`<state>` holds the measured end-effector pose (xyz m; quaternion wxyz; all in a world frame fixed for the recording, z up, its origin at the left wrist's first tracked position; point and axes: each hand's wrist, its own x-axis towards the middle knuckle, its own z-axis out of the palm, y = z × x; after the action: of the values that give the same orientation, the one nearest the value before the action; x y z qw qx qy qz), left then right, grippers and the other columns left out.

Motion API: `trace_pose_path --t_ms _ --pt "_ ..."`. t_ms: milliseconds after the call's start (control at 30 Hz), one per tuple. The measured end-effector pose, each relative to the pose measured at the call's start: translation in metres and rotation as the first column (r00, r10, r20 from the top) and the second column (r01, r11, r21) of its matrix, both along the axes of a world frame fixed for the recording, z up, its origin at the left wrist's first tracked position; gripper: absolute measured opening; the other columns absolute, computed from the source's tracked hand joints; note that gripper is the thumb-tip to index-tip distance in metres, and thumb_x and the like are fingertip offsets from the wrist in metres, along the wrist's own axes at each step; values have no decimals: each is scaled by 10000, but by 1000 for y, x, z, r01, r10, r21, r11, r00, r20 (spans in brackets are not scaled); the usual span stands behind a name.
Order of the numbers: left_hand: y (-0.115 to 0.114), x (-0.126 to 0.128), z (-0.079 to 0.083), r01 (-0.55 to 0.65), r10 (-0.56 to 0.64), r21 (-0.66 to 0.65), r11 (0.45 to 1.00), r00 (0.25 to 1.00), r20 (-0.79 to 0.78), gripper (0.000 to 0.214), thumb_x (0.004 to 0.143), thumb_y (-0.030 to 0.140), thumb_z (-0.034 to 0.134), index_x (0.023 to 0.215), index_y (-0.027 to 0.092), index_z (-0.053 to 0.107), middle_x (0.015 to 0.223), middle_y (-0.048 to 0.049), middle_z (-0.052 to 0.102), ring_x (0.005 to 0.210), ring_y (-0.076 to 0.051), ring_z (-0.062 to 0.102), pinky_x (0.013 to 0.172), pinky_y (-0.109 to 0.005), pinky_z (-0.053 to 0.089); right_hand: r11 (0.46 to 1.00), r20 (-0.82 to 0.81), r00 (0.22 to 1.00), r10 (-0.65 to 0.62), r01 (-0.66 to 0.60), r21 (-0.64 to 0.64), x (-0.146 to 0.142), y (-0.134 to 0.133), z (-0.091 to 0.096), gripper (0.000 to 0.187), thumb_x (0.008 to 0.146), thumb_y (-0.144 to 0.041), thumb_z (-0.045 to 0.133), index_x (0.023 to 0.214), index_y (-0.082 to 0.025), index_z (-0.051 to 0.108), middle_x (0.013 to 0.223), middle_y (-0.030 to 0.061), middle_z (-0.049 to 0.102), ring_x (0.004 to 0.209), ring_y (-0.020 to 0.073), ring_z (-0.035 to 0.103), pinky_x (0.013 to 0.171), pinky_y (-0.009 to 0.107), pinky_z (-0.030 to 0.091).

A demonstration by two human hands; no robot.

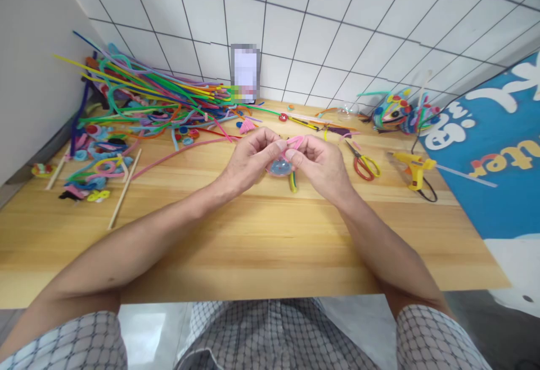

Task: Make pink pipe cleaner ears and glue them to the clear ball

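A pink pipe cleaner [296,144], bent into a small loop, is pinched between both hands above the middle of the table. My left hand [258,155] grips it with thumb and forefinger. From the other side my right hand [317,163] closes thumb and fingers on it. Just below the fingertips is a round, clear bluish piece [280,166]; whether it is attached to the pipe cleaner or held I cannot tell. A short green and yellow strip [293,182] shows under my right hand.
Piled pipe cleaners [169,91] fill the back left, near wooden sticks [125,189]. A phone [245,73] leans on the tiled wall. Scissors [363,163] and a corded yellow glue gun [414,167] lie at right. Colourful pipe-cleaner figures [394,112] stand behind them.
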<state>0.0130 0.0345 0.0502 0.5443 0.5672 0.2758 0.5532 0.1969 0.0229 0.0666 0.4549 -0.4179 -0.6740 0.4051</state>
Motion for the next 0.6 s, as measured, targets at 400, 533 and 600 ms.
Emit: trace_pose_path --t_ms 400,533,600 --pt "-3 3 2 -44 49 -73 996 996 71 471 845 573 910 813 208 615 648 36 636 508 -80 509 476 -214 409 999 -13 1000 28 -28 -25 1 2 2 375 906 -554 826 828 -213 691 732 0 730 647 155 661 644 305 540" --pt "-5 4 3 -6 12 -85 996 997 72 501 824 608 914 820 202 620 679 28 665 496 -74 509 459 -215 384 999 -41 998 47 -47 0 4 4 6 450 904 -652 809 849 -217 707 794 13 757 668 154 670 667 305 562" --pt "-6 5 3 -19 25 -85 996 997 71 499 824 606 913 824 203 619 680 30 666 494 -72 503 459 -214 385 999 -79 996 50 -51 -16 7 6 9 509 907 -727 771 875 -223 706 807 16 757 680 154 676 674 300 577"
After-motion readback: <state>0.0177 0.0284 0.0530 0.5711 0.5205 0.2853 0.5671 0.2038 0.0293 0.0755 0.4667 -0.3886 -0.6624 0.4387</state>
